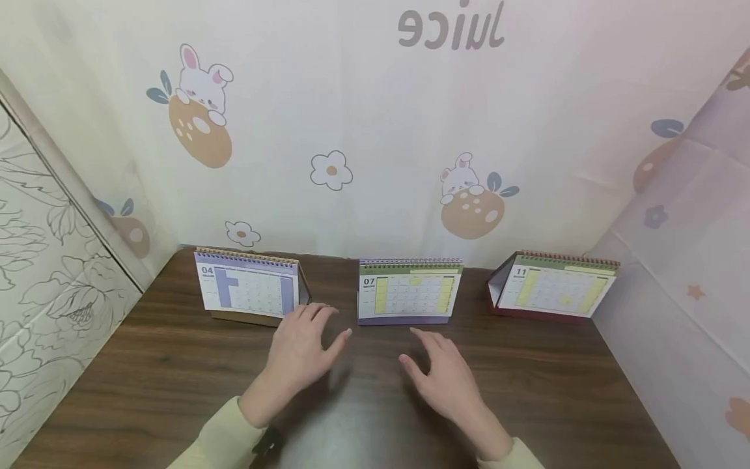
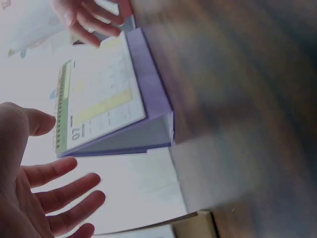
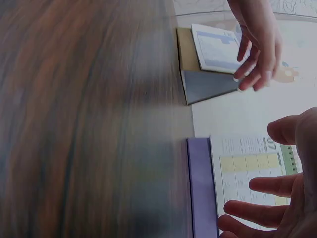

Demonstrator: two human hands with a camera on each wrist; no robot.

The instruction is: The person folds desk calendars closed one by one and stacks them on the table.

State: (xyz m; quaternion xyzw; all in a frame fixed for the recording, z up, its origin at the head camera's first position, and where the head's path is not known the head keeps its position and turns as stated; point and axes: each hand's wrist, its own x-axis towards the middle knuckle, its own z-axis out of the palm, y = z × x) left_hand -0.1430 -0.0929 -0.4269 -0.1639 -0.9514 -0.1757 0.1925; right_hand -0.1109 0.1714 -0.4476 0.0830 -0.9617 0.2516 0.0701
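Observation:
Three spiral-bound desk calendars stand in a row along the back of the table. The middle one, marked 07 point(image 1: 410, 293), has a purple base and yellow columns. My left hand point(image 1: 301, 345) hovers with spread fingers between it and the calendar marked 04 point(image 1: 249, 286), overlapping that one's right corner in the head view. In front of the 07 calendar's right half is my right hand point(image 1: 442, 374), thumb and fingers apart, holding nothing. The left wrist view shows the left fingers point(image 2: 69, 193) near the 07 calendar's side. At far right, the calendar marked 11 point(image 1: 553, 286) stands angled on a red base.
A dark wooden table point(image 1: 363, 417) lies under the hands. Behind it hangs a pale curtain point(image 1: 387, 130) printed with rabbits, oranges and flowers. More printed cloth point(image 1: 691, 273) borders the right side, and a panel with line-drawn flowers point(image 1: 47, 280) the left.

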